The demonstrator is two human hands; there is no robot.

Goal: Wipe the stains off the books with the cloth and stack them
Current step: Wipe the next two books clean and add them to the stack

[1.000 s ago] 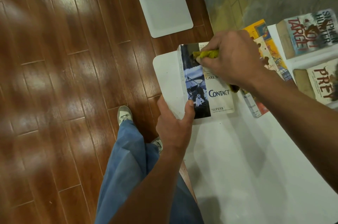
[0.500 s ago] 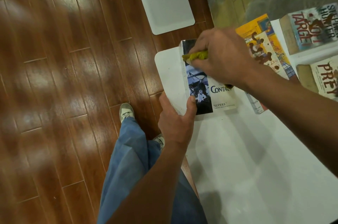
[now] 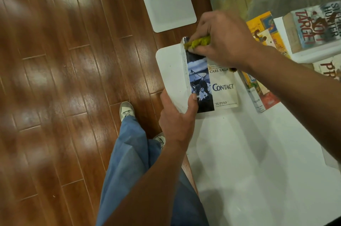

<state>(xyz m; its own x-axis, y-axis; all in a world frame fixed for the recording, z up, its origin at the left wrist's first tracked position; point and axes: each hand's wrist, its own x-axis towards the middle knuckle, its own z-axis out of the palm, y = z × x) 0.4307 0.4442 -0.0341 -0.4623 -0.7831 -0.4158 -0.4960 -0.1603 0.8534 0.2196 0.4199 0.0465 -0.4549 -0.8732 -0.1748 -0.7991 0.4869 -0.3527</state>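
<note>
Yellow-green cloth (image 3: 198, 43), bunched, pressed against the far left corner of the "Contact" paperback (image 3: 219, 85). Right hand (image 3: 226, 41) curled round the cloth, knuckles up, fingertips bearing down on the cover; the hand hides the book's upper part. Book lies flat, cover up, at the near left corner of the white table (image 3: 258, 161), spine side toward the table edge. A dark stain (image 3: 233, 69) shows just under the right wrist, beside the author's name.

Left hand (image 3: 177, 115) steadies the book at its near left corner: thumb laid on the cover's dark photo strip, remaining fingers wrapped under the table edge or book, cannot tell which.

To the right, just beside the "Contact" book, a yellow-and-orange book (image 3: 265, 37) lies flat, partly covered by the right forearm, brown spots on its cover. Farther right, "Soft Target" (image 3: 313, 26) on a raised white surface, and below it a book reading "PR…" (image 3: 330, 68), cut by the frame edge.

Wooden plank floor (image 3: 64, 87) to the left; blue trousers (image 3: 132, 161) and pale shoe (image 3: 126, 110) below. White flat base (image 3: 169, 7) stands on the floor beyond the table.
</note>
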